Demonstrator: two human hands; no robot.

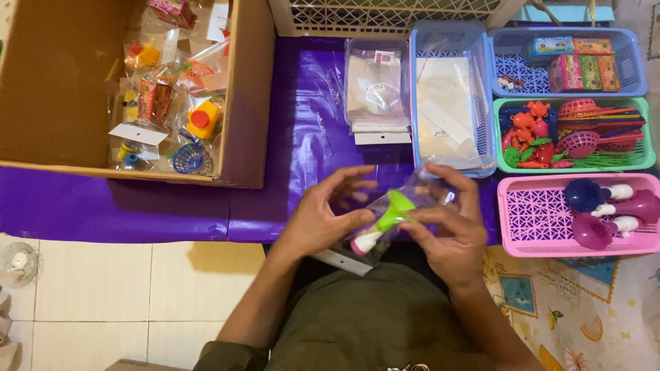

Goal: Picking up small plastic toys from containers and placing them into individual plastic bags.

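Both my hands hold a clear plastic bag [425,194] over the front edge of a purple-covered table [302,144]. Inside the bag sits a toy with a green funnel-shaped top and a white and pink handle [386,218]. My left hand [322,218] pinches the bag from the left, its fingers spread above. My right hand [450,230] grips the bag from the right, with fingers curled over its top. A white card header [342,261] hangs at the bag's lower end.
A cardboard box [251,103] at the left holds several bagged toys. A stack of empty clear bags [377,89] lies in the middle. To the right stand a blue basket of bags [447,41], a blue basket of small boxes [636,65], a green basket of small toys [646,154] and a pink basket of purple toys [536,220].
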